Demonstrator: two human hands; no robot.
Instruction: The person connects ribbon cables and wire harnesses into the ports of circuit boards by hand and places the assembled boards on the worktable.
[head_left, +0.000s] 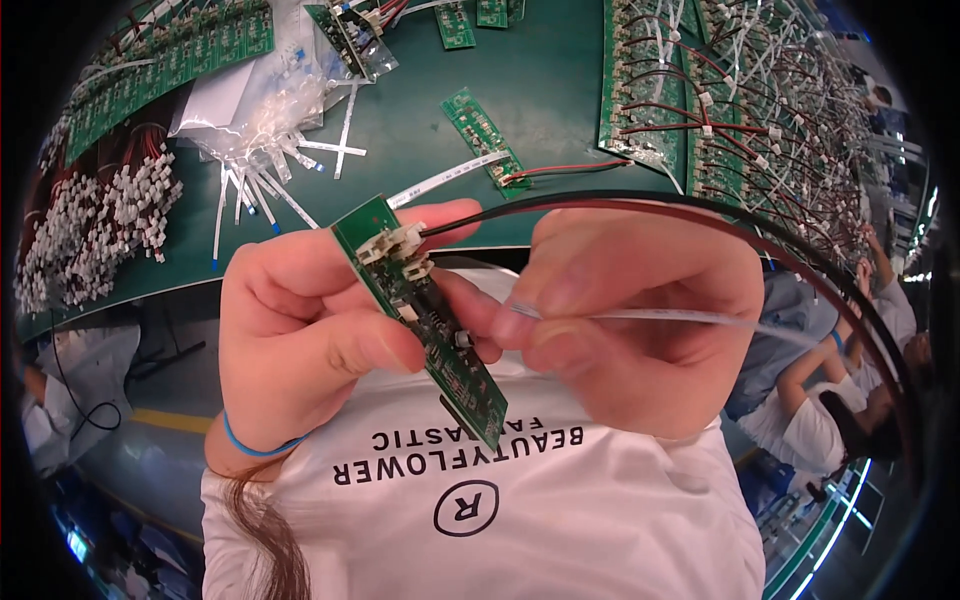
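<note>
My left hand [310, 335] grips a green circuit board [430, 330], held tilted above the table's near edge, thumb on its front and fingers behind. White connectors [393, 243] sit at the board's upper end, and a black and red cable [640, 200] arcs from there to the right. Close beside the board, my right hand [640, 320] pinches a white flat ribbon cable [680, 316] between thumb and fingertips. Its end lies at the fingertips, apart from the board's connectors as far as I can see. Another white ribbon [430, 188] shows behind the board's top.
On the green table [400, 130] lies another circuit board [485, 140] with a red and black cable. A plastic bag of ribbon cables [265, 120] is at the left, near bundled white-plugged wires [100, 210]. Panels of wired boards [645, 90] fill the right. Other people [830, 400] sit farther right.
</note>
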